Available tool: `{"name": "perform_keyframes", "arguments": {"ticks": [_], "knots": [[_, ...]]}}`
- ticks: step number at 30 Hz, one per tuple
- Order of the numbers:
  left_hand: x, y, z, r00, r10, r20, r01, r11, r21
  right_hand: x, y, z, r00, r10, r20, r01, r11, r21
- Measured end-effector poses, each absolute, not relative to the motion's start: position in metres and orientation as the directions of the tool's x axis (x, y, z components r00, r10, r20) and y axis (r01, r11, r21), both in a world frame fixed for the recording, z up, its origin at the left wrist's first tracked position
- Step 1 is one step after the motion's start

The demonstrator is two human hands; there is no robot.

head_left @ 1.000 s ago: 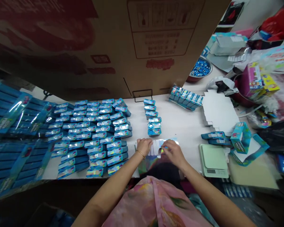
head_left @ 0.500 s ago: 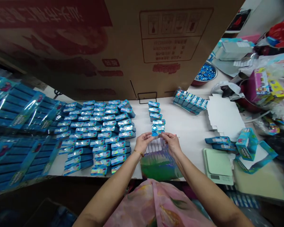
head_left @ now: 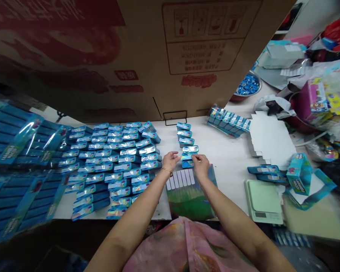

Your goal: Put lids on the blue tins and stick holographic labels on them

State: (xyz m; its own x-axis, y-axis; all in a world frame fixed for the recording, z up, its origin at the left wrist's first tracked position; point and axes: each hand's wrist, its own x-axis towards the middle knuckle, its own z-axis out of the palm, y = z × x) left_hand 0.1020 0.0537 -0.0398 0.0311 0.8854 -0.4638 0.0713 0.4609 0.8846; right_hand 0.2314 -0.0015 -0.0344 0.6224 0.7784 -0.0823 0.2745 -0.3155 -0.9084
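My left hand point(head_left: 170, 161), with a yellow bracelet at the wrist, is just left of a small group of blue boxes. Its fingers are apart, and I see nothing held in them. My right hand point(head_left: 201, 165) pinches the right end of a small shiny strip point(head_left: 186, 156) with thumb and fingertips. The strip lies across the nearest blue boxes, and its exact kind is too small to tell. Just below it a blue box point(head_left: 187, 164) shows a round mark on top. More blue boxes point(head_left: 186, 141) stand in a column beyond my hands.
Many blue boxes point(head_left: 113, 158) stand in rows at left, beside wrapped packs point(head_left: 14, 151). A large carton point(head_left: 147, 71) walls off the back. A sheet of white labels point(head_left: 181, 179) lies before me. At right are a wrapped pack point(head_left: 228, 121), a scale point(head_left: 263, 200) and a bowl point(head_left: 260, 85).
My left hand has let go of the blue box and drawn slightly left. My right hand has shifted a little left and up, and a shiny strip now shows at its fingertips.
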Motion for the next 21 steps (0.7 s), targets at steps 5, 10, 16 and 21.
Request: {"name": "perform_keyframes", "arguments": {"ticks": [5, 10, 16, 21], "knots": [[0.097, 0.058, -0.054, 0.031, 0.898, -0.439, 0.129, 0.432, 0.893, 0.229, 0.003, -0.036, 0.569, 0.821, -0.042, 0.477, -0.371, -0.797], [0.106, 0.056, -0.064, 0.037, 0.891, -0.452, 0.123, 0.445, 0.887, 0.232, 0.006, -0.036, 0.506, 0.862, 0.028, 0.667, -0.371, -0.646], [0.108, 0.044, -0.058, 0.021, 0.933, -0.359, 0.307, 0.335, 0.891, 0.241, -0.007, -0.025, 0.202, 0.976, 0.086, 0.925, -0.161, -0.343], [0.093, 0.027, -0.038, 0.196, 0.954, -0.226, 0.546, 0.085, 0.833, 0.26, -0.013, -0.02, 0.003, 1.0, 0.016, 0.966, 0.001, -0.258]]}}
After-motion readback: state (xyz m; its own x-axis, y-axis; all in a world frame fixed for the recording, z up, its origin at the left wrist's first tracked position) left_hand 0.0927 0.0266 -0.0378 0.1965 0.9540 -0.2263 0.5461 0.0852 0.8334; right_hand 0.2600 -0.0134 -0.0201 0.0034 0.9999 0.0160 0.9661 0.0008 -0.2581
